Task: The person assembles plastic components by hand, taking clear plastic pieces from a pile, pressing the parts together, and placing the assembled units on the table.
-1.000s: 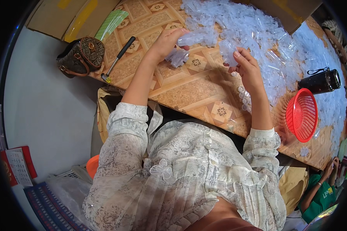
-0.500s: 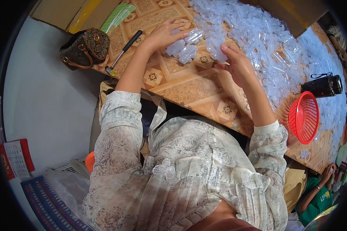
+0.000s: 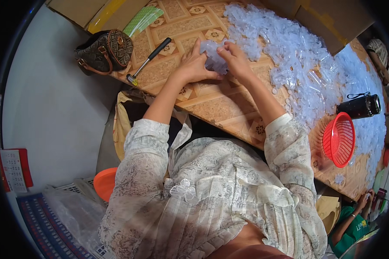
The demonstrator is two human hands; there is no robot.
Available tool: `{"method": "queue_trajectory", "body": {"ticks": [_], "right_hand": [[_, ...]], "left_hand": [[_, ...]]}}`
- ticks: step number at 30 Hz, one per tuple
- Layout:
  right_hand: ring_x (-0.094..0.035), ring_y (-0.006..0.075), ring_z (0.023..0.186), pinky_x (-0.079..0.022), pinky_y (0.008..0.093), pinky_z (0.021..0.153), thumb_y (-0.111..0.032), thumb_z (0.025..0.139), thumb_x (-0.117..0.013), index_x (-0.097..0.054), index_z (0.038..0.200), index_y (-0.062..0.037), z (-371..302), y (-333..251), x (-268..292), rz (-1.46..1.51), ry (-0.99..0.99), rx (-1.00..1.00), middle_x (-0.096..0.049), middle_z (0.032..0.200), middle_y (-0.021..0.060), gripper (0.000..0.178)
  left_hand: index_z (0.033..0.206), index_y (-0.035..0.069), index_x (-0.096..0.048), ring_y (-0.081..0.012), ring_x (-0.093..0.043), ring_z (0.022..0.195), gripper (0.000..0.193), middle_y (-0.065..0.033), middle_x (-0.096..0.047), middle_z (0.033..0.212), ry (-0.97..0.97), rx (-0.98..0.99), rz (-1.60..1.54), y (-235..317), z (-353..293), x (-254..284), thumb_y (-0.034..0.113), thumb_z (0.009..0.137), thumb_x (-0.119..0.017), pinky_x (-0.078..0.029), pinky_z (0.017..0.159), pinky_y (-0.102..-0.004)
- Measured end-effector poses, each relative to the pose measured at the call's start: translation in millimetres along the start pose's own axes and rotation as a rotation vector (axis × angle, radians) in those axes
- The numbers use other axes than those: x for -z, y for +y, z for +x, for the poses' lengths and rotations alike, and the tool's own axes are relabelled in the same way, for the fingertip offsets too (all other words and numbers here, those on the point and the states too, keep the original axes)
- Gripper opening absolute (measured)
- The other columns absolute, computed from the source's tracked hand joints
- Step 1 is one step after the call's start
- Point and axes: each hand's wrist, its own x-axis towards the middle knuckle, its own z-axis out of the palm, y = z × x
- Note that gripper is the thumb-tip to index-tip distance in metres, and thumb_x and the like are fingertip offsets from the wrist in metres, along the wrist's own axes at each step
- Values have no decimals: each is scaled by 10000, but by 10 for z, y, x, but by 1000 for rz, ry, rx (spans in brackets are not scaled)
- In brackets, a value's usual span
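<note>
Both my hands are at a small bunch of clear plastic pieces [image 3: 213, 57] on the wood-patterned table [image 3: 205, 101]. My left hand [image 3: 194, 65] curves round the bunch from the left, its thumb along the near side and a finger reaching up the far side. From the right, my right hand [image 3: 237, 62] presses bent fingers against the same pieces. Some fingertips are hidden by the bunch. Beyond my right hand spreads a large heap of similar clear pieces [image 3: 298, 64], small and tube-like.
A black-handled hammer [image 3: 149, 60] and a brown handbag [image 3: 106, 52] lie at the left edge. Cardboard boxes [image 3: 320, 21] stand behind. At right are a red basket [image 3: 339, 140] and a black bottle [image 3: 361, 106]. Another person in green [image 3: 350, 228] sits at lower right.
My right hand has moved left, away from the heap's edge, to the bunch by my left hand. My hands now close in on the bunch from both sides. The view has shifted slightly.
</note>
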Motion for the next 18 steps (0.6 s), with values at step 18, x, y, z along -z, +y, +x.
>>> {"method": "queue_trajectory", "body": {"ticks": [18], "right_hand": [[-515,340,1072,-385,400,924,-351,870,-568,-601,996,33,-13,-49,-139,-119,185,156,-564,1130,242,405]], "left_hand": [[1282,125,-525,-415,-252,1326,847,-233,-209,1462,409,73,64,29,-288,-295,565,596,-754,-189,1083,-522]]}}
